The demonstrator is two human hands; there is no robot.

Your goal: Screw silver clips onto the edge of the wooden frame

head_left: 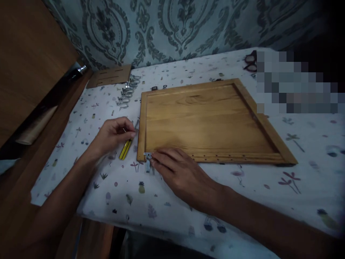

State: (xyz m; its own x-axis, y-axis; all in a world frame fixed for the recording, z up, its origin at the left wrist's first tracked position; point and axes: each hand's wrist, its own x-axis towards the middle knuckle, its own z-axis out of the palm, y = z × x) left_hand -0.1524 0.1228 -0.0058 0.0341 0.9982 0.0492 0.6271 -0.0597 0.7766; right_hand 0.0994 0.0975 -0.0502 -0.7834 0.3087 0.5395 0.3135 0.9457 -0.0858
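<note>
A wooden cabinet door panel (194,118) with a raised frame lies flat on the patterned cloth. At its near left corner sits a metal cabinet hinge (148,157), its arm sticking out past the edge. My right hand (175,169) rests on the panel's near edge, fingertips closed against the hinge. Just left of the panel, my left hand (117,135) is closed in a pinch, thumb and forefinger at the neck of a yellow-handled screwdriver (125,149). The handle slants down below the fingers and the thin shaft shows above them.
Several more metal hinges (127,91) lie in a row beyond my left hand, near a piece of cardboard (109,76). Small holes run along the panel's near edge. Dark-handled scissors (250,62) lie at the far right. A wooden cabinet (32,64) stands at the left.
</note>
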